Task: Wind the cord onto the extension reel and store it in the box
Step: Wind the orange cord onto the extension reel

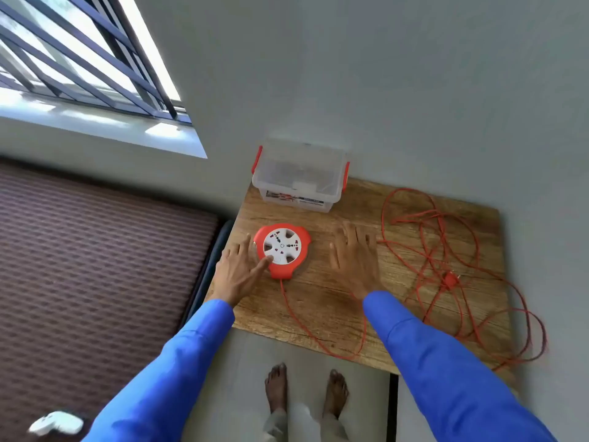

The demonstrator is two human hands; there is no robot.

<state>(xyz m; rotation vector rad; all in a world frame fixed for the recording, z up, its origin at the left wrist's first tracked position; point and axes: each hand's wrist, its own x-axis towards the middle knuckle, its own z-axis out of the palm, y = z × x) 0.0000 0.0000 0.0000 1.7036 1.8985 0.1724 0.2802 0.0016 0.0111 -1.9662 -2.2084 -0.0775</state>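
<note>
An orange extension reel (282, 249) with a white socket face lies flat on the wooden table (334, 298). My left hand (239, 272) rests open at its left side, thumb touching the white face. My right hand (353, 257) lies flat and open on the table, to the right of the reel, holding nothing. The orange cord (446, 272) leaves the reel's bottom, loops past the table's front edge and sprawls in loose tangled loops over the right half of the table. A clear plastic box (299, 177) with red latches stands behind the reel against the wall.
A grey wall borders the table at the back and right. A bed with a brown patterned cover (95, 266) is on the left, with a white object (55, 422) on it. A barred window (79, 59) is at upper left. My bare feet (306, 390) stand before the table.
</note>
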